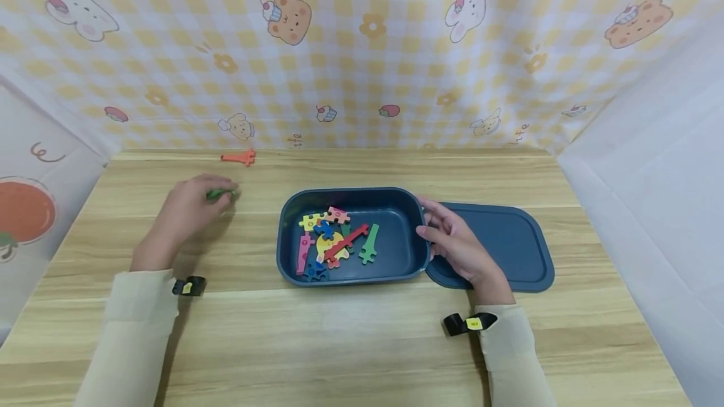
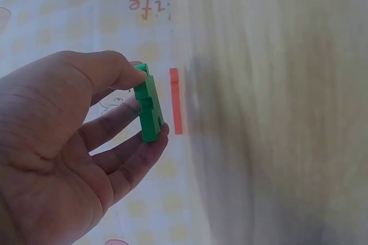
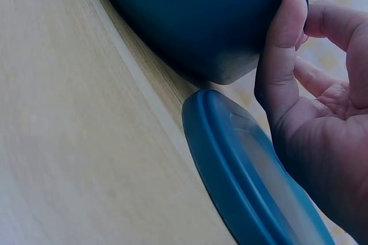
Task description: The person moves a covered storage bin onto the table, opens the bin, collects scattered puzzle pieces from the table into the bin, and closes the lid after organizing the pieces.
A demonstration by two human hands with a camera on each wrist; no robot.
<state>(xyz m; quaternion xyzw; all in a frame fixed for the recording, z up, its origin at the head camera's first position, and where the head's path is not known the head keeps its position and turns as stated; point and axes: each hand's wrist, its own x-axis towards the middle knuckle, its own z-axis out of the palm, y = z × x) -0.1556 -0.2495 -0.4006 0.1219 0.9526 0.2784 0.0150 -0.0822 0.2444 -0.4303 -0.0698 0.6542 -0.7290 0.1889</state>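
My left hand (image 1: 195, 203) pinches a green puzzle piece (image 2: 149, 107) between thumb and fingers, above the table left of a dark blue box. On the table beyond that hand lies an orange-red puzzle piece (image 1: 240, 157). My right hand (image 1: 458, 240) grips the right end of the open box (image 1: 396, 247), thumb against the wall near the rim. Inside, mostly in the left half, several loose puzzle pieces overlap: a green one (image 1: 369, 245), a long red one (image 1: 351, 240), a pink one (image 1: 304, 252), a yellow one (image 1: 311, 222) and blue ones.
The dark blue lid (image 1: 503, 240) lies flat to the right of the box, partly under my right hand and forearm. A yellow checked curtain (image 1: 362, 80) hangs along the table's back edge. White cloth (image 1: 645, 162) borders the right side.
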